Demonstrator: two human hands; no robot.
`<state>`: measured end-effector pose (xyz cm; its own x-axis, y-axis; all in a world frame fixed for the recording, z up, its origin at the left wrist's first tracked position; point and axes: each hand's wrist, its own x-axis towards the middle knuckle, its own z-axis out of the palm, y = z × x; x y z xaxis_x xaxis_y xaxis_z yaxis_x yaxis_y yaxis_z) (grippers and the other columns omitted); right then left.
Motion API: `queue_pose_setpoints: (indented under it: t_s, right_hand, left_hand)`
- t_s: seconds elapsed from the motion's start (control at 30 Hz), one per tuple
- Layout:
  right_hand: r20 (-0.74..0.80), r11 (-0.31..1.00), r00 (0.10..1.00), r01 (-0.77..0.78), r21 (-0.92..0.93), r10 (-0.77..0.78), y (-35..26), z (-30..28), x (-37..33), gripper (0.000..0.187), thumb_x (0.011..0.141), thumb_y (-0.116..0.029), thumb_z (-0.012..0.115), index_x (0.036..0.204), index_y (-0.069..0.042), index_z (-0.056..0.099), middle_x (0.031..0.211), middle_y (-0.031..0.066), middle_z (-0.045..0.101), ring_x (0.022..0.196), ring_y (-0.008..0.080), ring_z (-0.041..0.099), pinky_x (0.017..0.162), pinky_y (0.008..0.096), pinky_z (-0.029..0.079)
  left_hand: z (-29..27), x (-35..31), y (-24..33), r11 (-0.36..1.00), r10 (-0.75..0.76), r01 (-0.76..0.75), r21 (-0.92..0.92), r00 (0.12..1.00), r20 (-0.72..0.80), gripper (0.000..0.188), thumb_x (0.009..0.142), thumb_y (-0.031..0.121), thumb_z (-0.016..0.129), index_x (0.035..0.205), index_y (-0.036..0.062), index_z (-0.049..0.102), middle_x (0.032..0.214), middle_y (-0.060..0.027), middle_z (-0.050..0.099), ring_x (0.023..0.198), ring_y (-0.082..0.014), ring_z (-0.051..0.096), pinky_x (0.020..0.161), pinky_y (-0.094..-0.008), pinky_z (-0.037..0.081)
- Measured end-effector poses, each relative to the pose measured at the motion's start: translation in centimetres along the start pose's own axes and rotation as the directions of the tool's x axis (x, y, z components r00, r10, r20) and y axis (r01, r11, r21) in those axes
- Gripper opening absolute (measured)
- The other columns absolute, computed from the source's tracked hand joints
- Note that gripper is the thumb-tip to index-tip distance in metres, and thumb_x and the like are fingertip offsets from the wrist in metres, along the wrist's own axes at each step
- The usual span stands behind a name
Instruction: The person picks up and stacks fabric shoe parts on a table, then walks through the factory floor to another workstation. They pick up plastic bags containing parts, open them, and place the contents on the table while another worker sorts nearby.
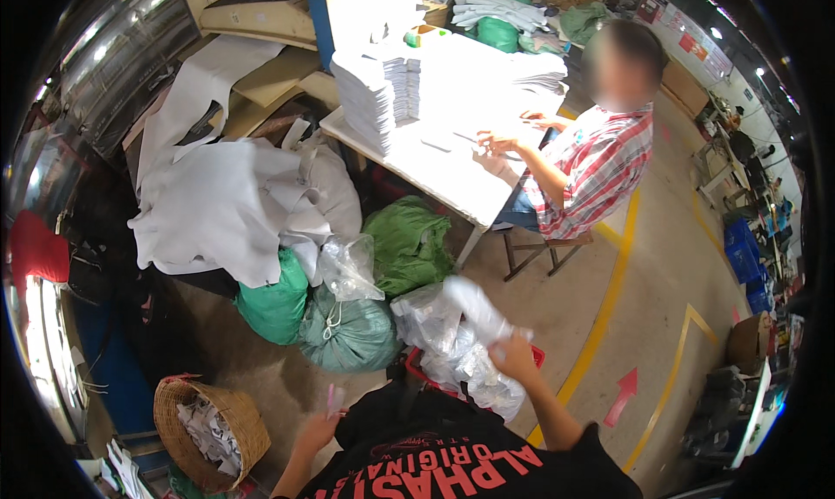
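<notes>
My right hand [515,356] is closed on a white elongated bundle [477,309], smeared by motion, so its kind is unclear. It is above a red crate [538,358] filled with clear plastic bags of pale pieces [474,373]. Low in front of my body, my left hand [318,431] grips a thin pink stick-like thing [330,398], too small to name surely. Beyond the crate sit a grey-green tied sack [352,334], a bright green sack [277,303] and a leaf-green sack [407,242].
A wicker basket [252,421] of white scraps stands at lower left. Large white sheets [204,208] drape over a pile at left. A person in a checked shirt [600,169] sits at a white table [452,173] with stacked white pieces [361,99]. Yellow lines mark the floor [600,325].
</notes>
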<state>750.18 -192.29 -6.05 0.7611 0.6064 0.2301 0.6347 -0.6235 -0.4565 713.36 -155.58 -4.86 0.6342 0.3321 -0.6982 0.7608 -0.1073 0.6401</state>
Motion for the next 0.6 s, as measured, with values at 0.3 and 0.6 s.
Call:
queue_pose_setpoints:
  t_s: [0.3, 0.6]
  right_hand:
    - [0.587, 0.857, 0.782, -0.436, 0.275, 0.209, -3.5, -2.5, -16.5, 0.046, 0.095, -0.05, 0.059, 0.089, -0.006, 0.072, 0.083, 0.0216, 0.06, 0.085, 0.0359, 0.056, 0.071, 0.0448, 0.043]
    - [0.951, 0.354, 0.247, -0.92, 0.169, 0.187, 0.5, -0.7, -16.5, 0.036, 0.091, -0.032, 0.069, 0.106, 0.001, 0.066, 0.097, 0.0221, 0.062, 0.097, 0.0243, 0.062, 0.084, 0.0412, 0.047]
  left_hand:
    - [6.6, 3.1, 8.6, 0.853, 0.361, -0.312, 0.419, 0.932, -0.043, 0.019, 0.093, 0.012, 0.048, 0.106, 0.0076, 0.06, 0.104, -0.0221, 0.065, 0.099, -0.0446, 0.062, 0.085, -0.0514, 0.048]
    - [8.4, 0.8, -0.2, 0.953, -0.126, 0.258, 0.158, 0.814, -0.568, 0.022, 0.096, 0.023, 0.047, 0.108, 0.0131, 0.063, 0.1, -0.0196, 0.071, 0.095, -0.042, 0.067, 0.083, -0.0538, 0.051]
